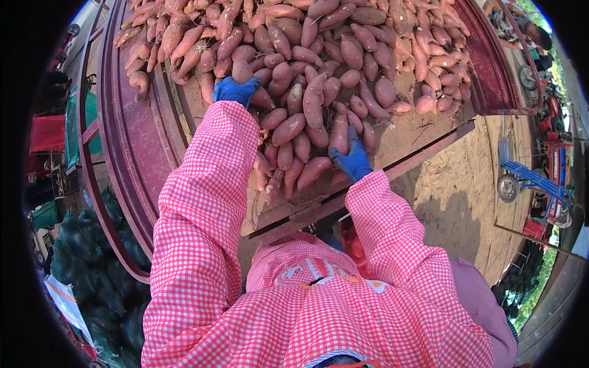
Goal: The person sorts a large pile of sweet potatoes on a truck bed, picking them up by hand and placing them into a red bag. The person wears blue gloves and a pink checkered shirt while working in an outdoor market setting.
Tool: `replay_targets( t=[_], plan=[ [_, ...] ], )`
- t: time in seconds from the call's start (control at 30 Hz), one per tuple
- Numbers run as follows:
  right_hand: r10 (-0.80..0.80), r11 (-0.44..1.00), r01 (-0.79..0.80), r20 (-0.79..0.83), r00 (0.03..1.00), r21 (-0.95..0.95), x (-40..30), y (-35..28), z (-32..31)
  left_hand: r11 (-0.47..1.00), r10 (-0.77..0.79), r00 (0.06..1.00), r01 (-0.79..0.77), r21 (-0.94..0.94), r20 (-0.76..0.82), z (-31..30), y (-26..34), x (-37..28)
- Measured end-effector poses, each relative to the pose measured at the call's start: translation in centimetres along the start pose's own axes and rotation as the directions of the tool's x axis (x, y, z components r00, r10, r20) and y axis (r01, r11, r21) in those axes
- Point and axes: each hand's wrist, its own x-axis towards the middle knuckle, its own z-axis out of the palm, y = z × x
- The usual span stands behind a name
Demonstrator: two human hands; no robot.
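Note:
A heap of reddish sweet potatoes (289,129) covers the flat cargo bed (414,131) before me. My left hand (235,91), in a blue knit glove, is at the near left side of the heap. It closes around the lower end of a rounded sweet potato (241,72); its fingertips are partly hidden. Near the bed's rear edge, my right hand (353,156), gloved in blue too, has its thumb and fingers on either side of a long sweet potato (339,132). That one still lies against others in the heap.
Red metal side panels (138,124) flank the bed, with a tubular rail (89,138) outside the left one. Dark green filled mesh sacks (99,267) lie at lower left. A blue hand truck (534,175) stands on the right. Another person (522,27) is at upper right.

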Motion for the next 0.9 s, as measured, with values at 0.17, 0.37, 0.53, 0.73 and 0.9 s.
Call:
replay_targets(
  t=[0.17, 0.37, 0.53, 0.73, 0.9],
  plan=[
    [0.186, 0.979, -0.189, -0.036, 0.982, -0.08, 1.3, -4.5, -0.5, 0.6, 0.178, 0.981, -0.174, -0.781, -0.082, -0.5, -3.6, -1.1],
    [0.157, 0.625, -0.188, 0.114, 0.981, 0.757, 2.7, 1.1, -3.9, -0.388, 0.388, 0.826, 0.549, -0.74, 0.409, -4.9, -5.6, -3.8],
    [-0.011, 0.043, -0.228, 0.229, 0.973, 0.973, 4.6, -9.2, -10.0, -0.447, 0.213, 0.748, 0.647, -0.618, 0.629, -5.0, -4.1, 1.4],
    [0.188, -0.088, -0.214, 0.227, 0.956, 0.973, -2.0, -8.6, -7.6, 0.299, 0.058, 0.965, 0.228, -0.927, 0.256, -9.3, -4.3, -5.2],
    [0.377, 0.197, -0.554, 0.46, 0.804, 0.809, -9.7, -5.9, 1.8, 0.464, -0.292, 0.793, 0.606, -0.646, 0.534, -3.8, -11.2, -15.3]
  ],
)
